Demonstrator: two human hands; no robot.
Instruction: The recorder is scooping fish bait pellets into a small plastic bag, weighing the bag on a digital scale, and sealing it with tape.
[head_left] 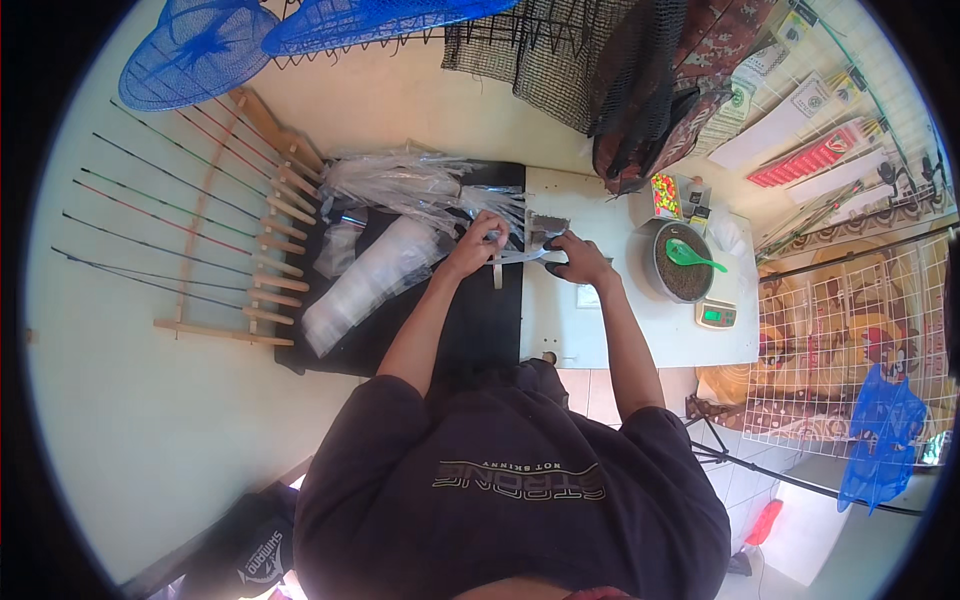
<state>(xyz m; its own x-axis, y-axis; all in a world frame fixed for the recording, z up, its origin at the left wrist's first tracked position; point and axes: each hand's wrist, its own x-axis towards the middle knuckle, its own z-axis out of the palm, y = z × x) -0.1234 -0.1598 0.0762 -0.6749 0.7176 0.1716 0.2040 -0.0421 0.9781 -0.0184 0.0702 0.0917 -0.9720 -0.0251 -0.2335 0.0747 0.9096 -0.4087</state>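
My left hand is closed in a pinch on one end of a narrow clear plastic strip, above the seam between the black cloth and the white tabletop. The strip runs taut across to my right hand, whose thumb and fingers, dark at the tips, close around its other end. Just beyond the right fingertips, a small grey metal piece lies on the white table. Left of my hands rest a thick bundle of clear plastic strips and a long roll of clear plastic bags.
On the white table at right stand a metal bowl of dark pellets with a green scoop, a small digital scale and a box of colourful beads. A wooden rack of thin rods is at left. Mesh bags hang ahead.
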